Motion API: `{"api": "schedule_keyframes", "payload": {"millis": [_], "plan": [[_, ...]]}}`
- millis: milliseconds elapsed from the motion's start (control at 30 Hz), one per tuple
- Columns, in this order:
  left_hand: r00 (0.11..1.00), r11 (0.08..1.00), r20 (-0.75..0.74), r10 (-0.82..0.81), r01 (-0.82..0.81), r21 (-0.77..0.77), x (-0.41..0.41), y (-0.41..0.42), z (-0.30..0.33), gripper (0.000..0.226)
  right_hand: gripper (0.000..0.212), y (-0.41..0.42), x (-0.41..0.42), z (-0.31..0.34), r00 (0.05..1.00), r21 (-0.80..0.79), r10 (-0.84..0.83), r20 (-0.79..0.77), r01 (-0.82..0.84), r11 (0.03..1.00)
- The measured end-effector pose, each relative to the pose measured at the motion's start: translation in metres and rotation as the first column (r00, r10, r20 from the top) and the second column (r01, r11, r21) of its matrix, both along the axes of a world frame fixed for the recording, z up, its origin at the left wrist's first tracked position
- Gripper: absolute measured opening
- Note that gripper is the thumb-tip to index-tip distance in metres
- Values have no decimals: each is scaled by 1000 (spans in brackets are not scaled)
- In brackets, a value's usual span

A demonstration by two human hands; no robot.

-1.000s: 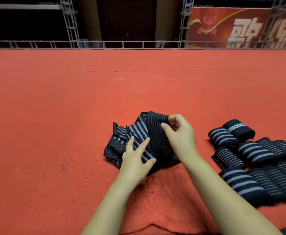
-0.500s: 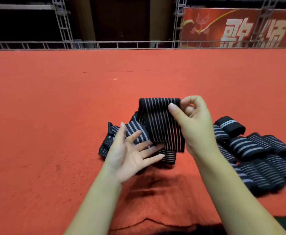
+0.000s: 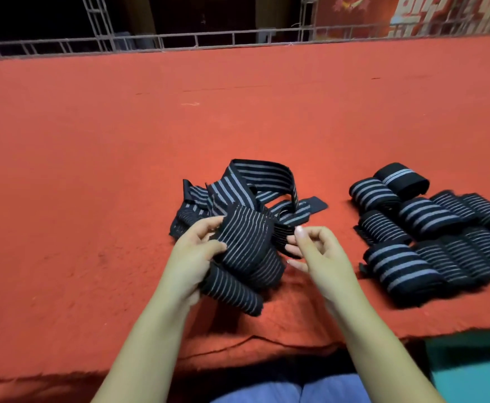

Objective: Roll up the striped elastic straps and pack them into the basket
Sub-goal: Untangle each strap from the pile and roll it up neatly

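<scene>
A person sat at a table [image 3: 92, 170] covered in red felt-like cloth, seen from a camera on their head looking down at both bare forearms. The left hand [image 3: 193, 251] gripped a black elastic strap [image 3: 246, 242] with thin grey stripes, thumb on top and fingers [image 3: 209, 225] curled around its edge; the strap draped across the palm, with a partly rolled end [image 3: 232, 292] hanging below toward the wrist. The right hand [image 3: 319, 254] hovered just beside the strap's right edge, fingers loosely curled with thumb and forefinger close together; whether they pinched the fabric could not be told.

Behind the hands lay a loose tangle of unrolled straps [image 3: 238, 190] on the table, one of them arching up in a loop, another ending in a plain black tab [image 3: 316, 203] lying flat to the right.

To the right, apart from the tangle, sat a cluster of finished rolls [image 3: 429, 228], black with grey stripes, packed side by side in rough rows on the cloth.

Along the table's far edge ran a metal truss rail [image 3: 180, 42], with a red banner [image 3: 412, 13] at the upper right. No basket was in view.
</scene>
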State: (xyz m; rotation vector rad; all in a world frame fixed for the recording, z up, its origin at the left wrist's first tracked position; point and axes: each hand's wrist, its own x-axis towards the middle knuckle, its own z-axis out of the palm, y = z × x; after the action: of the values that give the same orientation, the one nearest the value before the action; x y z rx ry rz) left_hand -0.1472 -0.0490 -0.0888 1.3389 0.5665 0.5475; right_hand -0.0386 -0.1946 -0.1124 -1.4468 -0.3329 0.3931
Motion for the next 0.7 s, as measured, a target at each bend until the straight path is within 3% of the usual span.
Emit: {"api": "schedule_keyframes", "payload": {"millis": [133, 300, 400, 467, 567, 600, 667, 700], "plan": [[993, 992, -114, -13, 27, 127, -16, 5, -17, 44, 11, 13, -5, -14, 998, -83, 55, 3, -54, 995], [976, 957, -214, -41, 100, 272, -39, 17, -27, 48, 28, 32, -18, -16, 995, 28, 94, 11, -95, 995], [977, 936, -200, -79, 141, 321, -47, 14, -28, 42, 32, 43, -28, -18, 987, 25, 157, 31, -157, 987], [981, 935, -180, -67, 125, 333, -49, 13, -31, 52, 33, 46, -33, -20, 984, 16, 167, 58, -169, 986], [989, 911, -134, 68, -7, 412, -51, 13, -33, 53, 24, 44, -36, -20, 981, -23, 155, 114, -153, 988], [985, 865, -110, 132, -61, 498, -52, 13, -31, 53, 17, 43, -36, -18, 981, -25, 158, 110, -156, 987], [980, 681, -16, 197, -125, 721, -54, 9, -25, 61, 5, 38, -38, -10, 980, -4, 190, 62, -190, 982], [982, 573, 23, 188, -129, 809, -54, 7, -24, 65, 16, 36, -39, -5, 974, 29, 223, 29, -224, 974]]}}
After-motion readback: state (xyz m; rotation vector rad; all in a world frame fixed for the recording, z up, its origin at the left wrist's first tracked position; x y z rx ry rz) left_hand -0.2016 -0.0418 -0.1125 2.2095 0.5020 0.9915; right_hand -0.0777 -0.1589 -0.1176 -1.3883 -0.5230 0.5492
